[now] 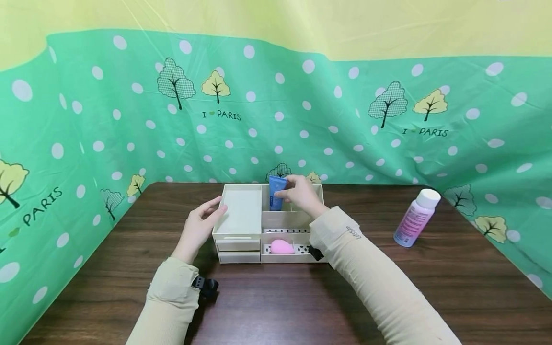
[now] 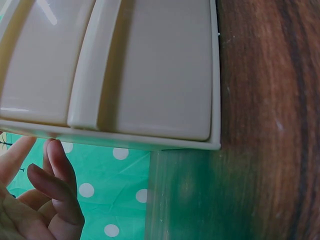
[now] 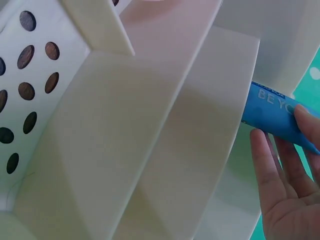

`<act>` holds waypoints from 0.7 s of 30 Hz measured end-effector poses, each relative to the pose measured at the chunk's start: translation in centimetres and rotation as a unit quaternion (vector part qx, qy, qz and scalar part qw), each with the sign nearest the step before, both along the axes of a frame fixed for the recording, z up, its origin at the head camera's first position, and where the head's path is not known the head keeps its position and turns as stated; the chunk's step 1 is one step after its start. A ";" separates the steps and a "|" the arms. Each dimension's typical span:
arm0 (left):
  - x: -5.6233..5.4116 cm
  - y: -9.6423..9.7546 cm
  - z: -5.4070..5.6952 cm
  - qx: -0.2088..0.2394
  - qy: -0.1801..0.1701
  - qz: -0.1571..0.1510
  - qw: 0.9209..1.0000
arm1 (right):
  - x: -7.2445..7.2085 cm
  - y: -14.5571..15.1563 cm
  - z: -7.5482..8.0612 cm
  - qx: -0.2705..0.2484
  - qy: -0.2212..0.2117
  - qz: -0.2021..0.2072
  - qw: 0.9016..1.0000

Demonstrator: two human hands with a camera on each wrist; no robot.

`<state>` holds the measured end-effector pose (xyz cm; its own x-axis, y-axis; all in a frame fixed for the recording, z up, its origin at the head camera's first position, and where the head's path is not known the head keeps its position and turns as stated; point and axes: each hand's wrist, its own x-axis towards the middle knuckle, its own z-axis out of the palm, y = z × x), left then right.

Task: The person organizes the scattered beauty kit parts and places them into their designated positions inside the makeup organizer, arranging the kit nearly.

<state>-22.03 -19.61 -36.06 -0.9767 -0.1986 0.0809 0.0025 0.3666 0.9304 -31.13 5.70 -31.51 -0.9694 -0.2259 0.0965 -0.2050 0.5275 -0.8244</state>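
Observation:
A cream desktop organizer (image 1: 239,235) with drawers on its left and tiered compartments on its right stands on the table. My right hand (image 1: 302,194) pinches a blue squeeze tube (image 1: 276,194) between thumb and fingers at the rear compartment. In the right wrist view, the lower end of the tube (image 3: 270,107) passes behind the compartment's front wall. My left hand (image 1: 200,225) rests against the organizer's left side, thumb at the top edge. Seen from the left wrist, the fingers (image 2: 62,175) are loosely bent beside the drawer fronts. A pink egg-shaped sponge (image 1: 282,247) lies in the lowest front compartment.
A pink bottle with a white cap (image 1: 416,218) stands to the right on the dark wooden table (image 1: 276,306). Behind the table hangs a green dotted cloth (image 1: 302,120). The right sleeve (image 1: 366,258) overlaps the organizer's front right corner in the head view.

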 end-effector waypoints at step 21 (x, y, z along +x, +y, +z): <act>0.5 0.3 0.4 -0.006 0.006 0.001 1.000 | 1.7 3.0 1.5 -0.107 0.007 0.034 0.994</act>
